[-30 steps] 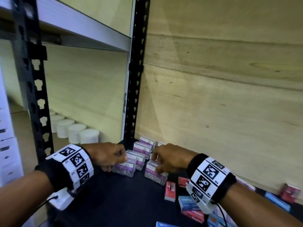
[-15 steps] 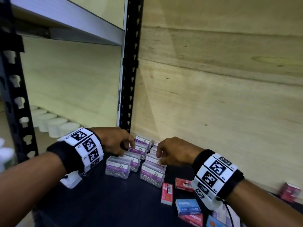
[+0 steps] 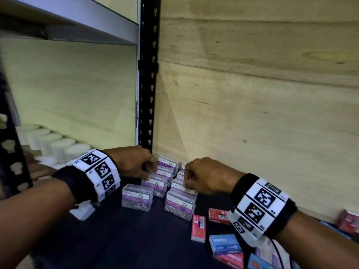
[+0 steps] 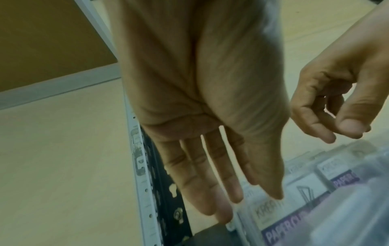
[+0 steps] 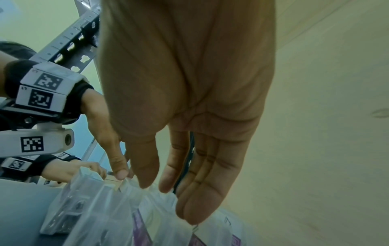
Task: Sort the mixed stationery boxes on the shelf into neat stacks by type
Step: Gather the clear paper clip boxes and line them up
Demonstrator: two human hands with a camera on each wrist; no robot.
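A: What has changed on the shelf [image 3: 108, 239]?

B: The left hand [image 3: 134, 162] has released the front paper clip box [image 3: 137, 198] and moved back along its row, fingers straight. The right hand [image 3: 204, 177], fingers relaxed, touches the neighbouring row [image 3: 179, 205]. Clip boxes seem nearly grouped.

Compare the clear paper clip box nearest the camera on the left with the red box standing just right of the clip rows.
The paper clip box is clear plastic, its clips visible inside; the red box is opaque card. The paper clip box carries a purple and white label; the red box shows a barcode. Both rest on the dark shelf, untouched by either hand.
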